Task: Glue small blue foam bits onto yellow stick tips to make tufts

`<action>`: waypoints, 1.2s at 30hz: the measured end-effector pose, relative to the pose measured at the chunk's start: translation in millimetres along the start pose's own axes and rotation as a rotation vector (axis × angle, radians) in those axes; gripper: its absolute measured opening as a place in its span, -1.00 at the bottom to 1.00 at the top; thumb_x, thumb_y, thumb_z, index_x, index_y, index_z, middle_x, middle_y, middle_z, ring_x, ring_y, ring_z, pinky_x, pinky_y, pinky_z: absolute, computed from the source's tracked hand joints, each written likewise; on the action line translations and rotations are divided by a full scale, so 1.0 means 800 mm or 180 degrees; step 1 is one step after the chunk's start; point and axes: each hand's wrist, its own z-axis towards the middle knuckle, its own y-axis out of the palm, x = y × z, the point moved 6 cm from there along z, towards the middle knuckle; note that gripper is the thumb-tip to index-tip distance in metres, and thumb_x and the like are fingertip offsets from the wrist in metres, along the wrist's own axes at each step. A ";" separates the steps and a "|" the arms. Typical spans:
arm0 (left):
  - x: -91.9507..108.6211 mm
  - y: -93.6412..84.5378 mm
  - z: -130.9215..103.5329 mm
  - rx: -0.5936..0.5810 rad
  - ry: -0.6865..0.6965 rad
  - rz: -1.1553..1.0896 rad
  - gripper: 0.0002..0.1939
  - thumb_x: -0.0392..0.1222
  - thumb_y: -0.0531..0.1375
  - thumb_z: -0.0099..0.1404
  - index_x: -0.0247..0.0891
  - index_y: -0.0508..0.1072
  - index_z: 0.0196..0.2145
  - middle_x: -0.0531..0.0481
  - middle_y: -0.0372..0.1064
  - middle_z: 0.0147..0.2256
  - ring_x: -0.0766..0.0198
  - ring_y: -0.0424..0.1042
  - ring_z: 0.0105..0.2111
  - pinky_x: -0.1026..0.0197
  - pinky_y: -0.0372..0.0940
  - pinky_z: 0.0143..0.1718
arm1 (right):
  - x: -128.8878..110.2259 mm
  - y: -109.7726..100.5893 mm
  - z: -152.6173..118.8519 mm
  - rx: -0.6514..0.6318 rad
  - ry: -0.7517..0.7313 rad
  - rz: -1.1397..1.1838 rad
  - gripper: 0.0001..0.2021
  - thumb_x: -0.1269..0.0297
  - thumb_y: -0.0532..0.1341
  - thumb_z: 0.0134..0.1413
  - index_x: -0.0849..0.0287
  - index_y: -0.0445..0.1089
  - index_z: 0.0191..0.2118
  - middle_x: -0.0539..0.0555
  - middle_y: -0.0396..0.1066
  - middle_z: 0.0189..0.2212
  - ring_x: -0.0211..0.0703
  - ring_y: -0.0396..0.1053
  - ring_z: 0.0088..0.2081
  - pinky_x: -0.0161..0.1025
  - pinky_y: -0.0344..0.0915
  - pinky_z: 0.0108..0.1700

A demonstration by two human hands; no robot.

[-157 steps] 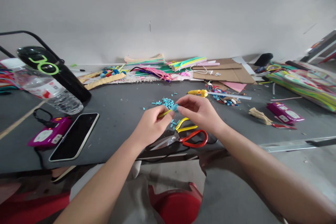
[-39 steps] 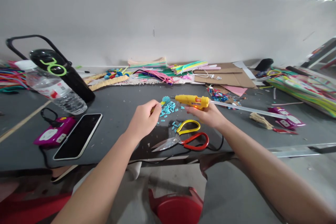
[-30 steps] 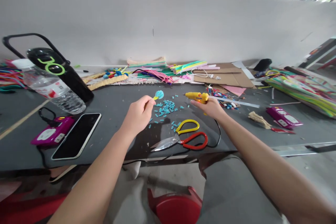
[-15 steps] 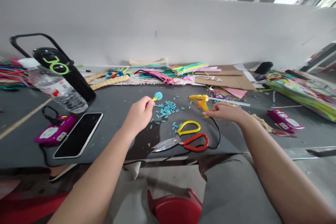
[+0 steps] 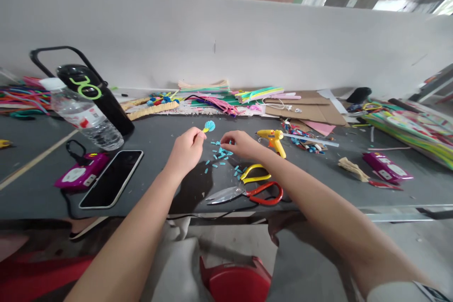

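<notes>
Between thumb and fingers, my left hand [image 5: 187, 150] pinches a small piece with a yellow stem and a round blue head [image 5: 209, 126]. My right hand [image 5: 239, 144] is over the scattered small blue pieces [image 5: 221, 155], its fingers bent down among them; whether it grips one is too small to tell. Right of that hand, the yellow glue gun [image 5: 274, 139] rests on the table with a clear stick in its back. Scissors with one yellow and one red handle [image 5: 264, 194] lie nearer the table's front edge, partly beside my right forearm.
On the left are a phone [image 5: 111, 180], a purple box [image 5: 83, 172], a water bottle [image 5: 88, 120] and a black flask [image 5: 113, 111]. Colourful strips [image 5: 260, 95] and cardboard [image 5: 307, 109] line the wall. Another purple box [image 5: 385, 167] lies right.
My right hand has let go of the glue gun and moved left to the blue pieces. My left hand still holds the blue-headed piece. The view has shifted slightly.
</notes>
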 end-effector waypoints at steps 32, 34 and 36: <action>0.033 0.050 -0.029 -0.0509 -0.0350 -0.1366 -0.68 0.06 0.20 0.27 -0.25 0.35 -0.44 0.16 0.06 -0.59 0.38 0.05 -0.57 0.29 -0.05 -0.54 | 0.012 -0.022 -0.101 0.0467 0.0393 0.2291 -0.74 0.11 0.35 0.04 0.22 0.53 -0.25 0.04 0.51 -0.45 -0.18 0.46 -0.38 -0.19 0.41 -0.21; 0.039 0.060 -0.035 -0.0581 -0.0348 -0.1607 -0.67 0.08 0.20 0.27 -0.26 0.38 -0.41 0.14 0.11 -0.58 0.38 0.07 -0.56 0.29 -0.02 -0.53 | 0.009 -0.026 -0.109 0.0681 0.0416 0.2419 -0.73 0.08 0.36 0.04 0.22 0.53 -0.30 0.03 0.49 -0.49 -0.21 0.42 -0.42 -0.22 0.40 -0.26; 0.042 0.067 -0.038 -0.0611 -0.0356 -0.1817 -0.65 0.10 0.20 0.27 -0.27 0.40 -0.40 0.13 0.13 -0.59 0.38 0.08 -0.56 0.29 -0.01 -0.53 | 0.004 -0.030 -0.111 0.0902 0.0411 0.2429 -0.71 0.05 0.37 0.03 0.23 0.52 -0.36 0.01 0.45 -0.54 -0.25 0.35 -0.48 -0.27 0.34 -0.35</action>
